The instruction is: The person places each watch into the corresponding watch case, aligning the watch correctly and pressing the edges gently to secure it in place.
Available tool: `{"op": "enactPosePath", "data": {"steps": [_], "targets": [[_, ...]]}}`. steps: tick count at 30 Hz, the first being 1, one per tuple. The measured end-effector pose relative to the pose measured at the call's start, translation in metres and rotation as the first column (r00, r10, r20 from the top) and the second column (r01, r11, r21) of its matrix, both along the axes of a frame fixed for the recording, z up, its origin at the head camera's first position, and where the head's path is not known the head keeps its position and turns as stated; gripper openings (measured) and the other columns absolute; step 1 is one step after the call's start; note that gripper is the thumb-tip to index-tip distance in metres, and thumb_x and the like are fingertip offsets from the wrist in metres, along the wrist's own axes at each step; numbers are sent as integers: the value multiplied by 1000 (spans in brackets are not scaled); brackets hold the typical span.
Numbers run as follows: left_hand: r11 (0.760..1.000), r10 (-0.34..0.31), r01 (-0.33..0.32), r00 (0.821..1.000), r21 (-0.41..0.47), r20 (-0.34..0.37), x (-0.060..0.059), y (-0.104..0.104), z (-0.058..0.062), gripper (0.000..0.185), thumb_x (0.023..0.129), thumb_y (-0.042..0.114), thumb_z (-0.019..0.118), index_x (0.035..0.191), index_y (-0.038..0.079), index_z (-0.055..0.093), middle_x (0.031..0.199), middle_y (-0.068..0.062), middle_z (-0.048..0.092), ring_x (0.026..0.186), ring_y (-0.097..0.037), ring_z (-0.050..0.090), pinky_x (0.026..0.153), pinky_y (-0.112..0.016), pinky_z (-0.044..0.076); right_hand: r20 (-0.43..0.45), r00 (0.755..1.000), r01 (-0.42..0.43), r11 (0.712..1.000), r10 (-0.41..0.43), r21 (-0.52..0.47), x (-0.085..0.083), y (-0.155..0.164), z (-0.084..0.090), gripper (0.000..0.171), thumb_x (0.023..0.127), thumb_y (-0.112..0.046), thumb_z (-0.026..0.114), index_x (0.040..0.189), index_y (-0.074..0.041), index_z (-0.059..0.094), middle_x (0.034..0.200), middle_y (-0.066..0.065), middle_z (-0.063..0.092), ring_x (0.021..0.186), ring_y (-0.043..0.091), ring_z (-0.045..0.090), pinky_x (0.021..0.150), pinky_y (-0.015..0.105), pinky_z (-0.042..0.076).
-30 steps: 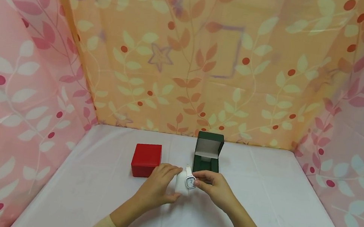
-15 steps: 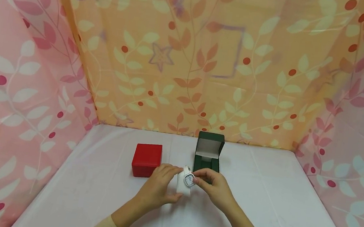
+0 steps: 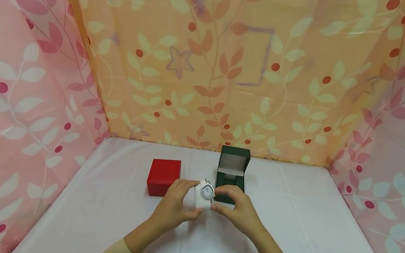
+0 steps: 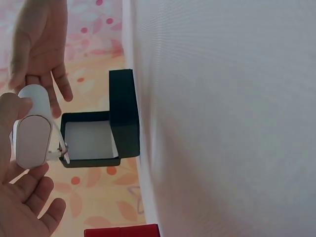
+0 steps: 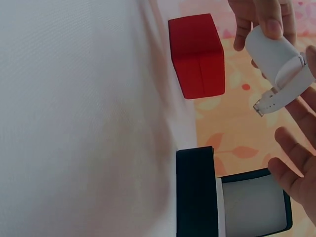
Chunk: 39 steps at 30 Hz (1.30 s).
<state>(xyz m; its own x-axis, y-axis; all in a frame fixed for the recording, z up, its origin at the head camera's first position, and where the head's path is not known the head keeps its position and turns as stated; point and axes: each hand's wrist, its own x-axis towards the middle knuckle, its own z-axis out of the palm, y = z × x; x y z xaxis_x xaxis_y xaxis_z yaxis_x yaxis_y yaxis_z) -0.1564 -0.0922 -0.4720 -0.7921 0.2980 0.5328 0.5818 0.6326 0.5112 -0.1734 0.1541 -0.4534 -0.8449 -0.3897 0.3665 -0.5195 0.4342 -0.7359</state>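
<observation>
Watch [image 3: 207, 191] | white strap, square face | on white cushion [image 3: 201, 201]

Watch [image 3: 207, 191]: smooth white plastic-looking strap, glossy face, carried on a matt white cushion [image 3: 201, 201]. Red box [image 3: 163, 177]: matt, leatherette-like. Green box [image 3: 233, 169]: matt, pale smooth lining. Table [image 3: 312, 224]: covered in white cloth.

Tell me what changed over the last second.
The white watch on its white cushion shifted slightly left and away, toward the open green box; its face turned more upward. The left hand and right hand moved with it, still gripping. The red box stayed put.
</observation>
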Motion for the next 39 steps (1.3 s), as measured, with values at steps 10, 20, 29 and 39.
{"op": "enactPosePath", "data": {"steps": [10, 20, 29, 39], "targets": [[999, 18, -18, 1000, 40, 9, 0, -1, 1, 76, 76, 30, 92, 141, 16, 56, 134, 4, 63, 122, -12, 52, 98, -36, 56, -160, 986, -46, 998, 52, 42, -2, -1, -5, 50, 78, -26, 90, 123, -19, 70, 129, -3, 65, 125, 16, 57, 103, 42, 53], [997, 18, -20, 999, 69, 35, 0, -1, 4, 78, 75, 31, 93, 143, 16, 56, 136, 8, 61, 124, -11, 50, 94, -35, 58, -185, 982, -22, 1000, 25, 18, -2, -3, -6, 44, 78, -23, 90, 117, -18, 71, 125, -1, 68, 122, 16, 59, 101, 40, 54], [996, -8, -2, 994, 90, 108, -1, -3, 5, 84, 74, 31, 94, 146, 22, 53, 139, 10, 58, 129, -7, 46, 97, -35, 57, -178, 984, -4, 1000, 3, -2, 0, -2, -5, 41, 79, -25, 89, 115, -21, 72, 123, -8, 68, 121, 15, 60, 101, 38, 54], [999, -29, 27, 998, 44, 59, -2, -7, 8, 87, 75, 32, 93, 149, 20, 50, 141, 7, 56, 131, -12, 46, 97, -37, 57, -203, 979, -1, 999, -7, -41, -1, -1, -3, 37, 79, -20, 88, 113, -20, 72, 120, -7, 69, 118, 15, 62, 99, 34, 55]]}}
